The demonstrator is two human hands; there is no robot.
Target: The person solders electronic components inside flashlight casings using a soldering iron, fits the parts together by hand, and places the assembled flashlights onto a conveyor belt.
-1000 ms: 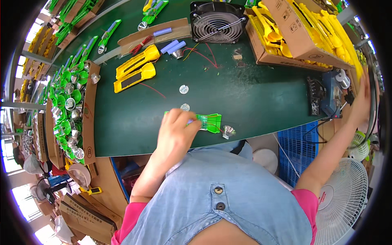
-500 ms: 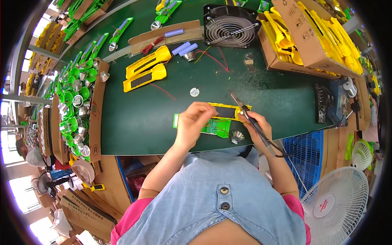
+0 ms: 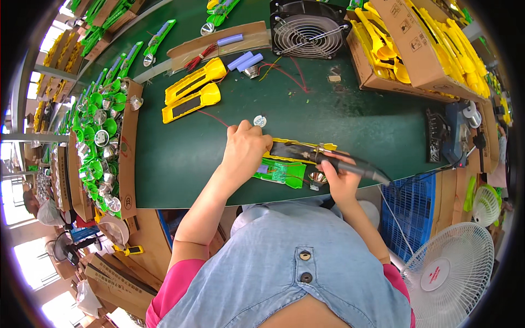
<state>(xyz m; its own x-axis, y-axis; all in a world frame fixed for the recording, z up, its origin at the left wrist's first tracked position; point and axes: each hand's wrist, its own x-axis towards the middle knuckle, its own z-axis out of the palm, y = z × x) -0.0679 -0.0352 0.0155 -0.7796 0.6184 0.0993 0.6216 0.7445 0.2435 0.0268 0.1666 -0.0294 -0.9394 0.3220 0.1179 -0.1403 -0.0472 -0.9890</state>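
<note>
In my right hand [image 3: 342, 180] is a soldering iron [image 3: 350, 165], its slim front end slanting left over a yellow plastic casing half [image 3: 331, 146] with a dark strip inside. The iron's tip is blurred. My left hand [image 3: 245, 148] is closed at the casing's left end, knuckles up; whatever its fingertips grip is hidden beneath it. Just beyond those knuckles lies a small white round disc [image 3: 260, 121]. Nearer me, alongside the yellow casing, is a green casing [image 3: 287, 173] with a purple cell and thin wires. A silver reflector cup [image 3: 317, 178] sits at its right end.
Two yellow casing halves [image 3: 191, 101], purple cells [image 3: 245, 61] and red wires lie farther back. A black fan [image 3: 309, 35] stands behind. Boxes hold yellow parts [image 3: 383, 49] at right and green parts with reflectors [image 3: 104, 136] at left. A solder spool [image 3: 471, 115] is far right.
My left hand has moved left and away from me, turning knuckles up. The soldering iron has swung lower, its front end now over the yellow casing. The green casing has shifted slightly left.
</note>
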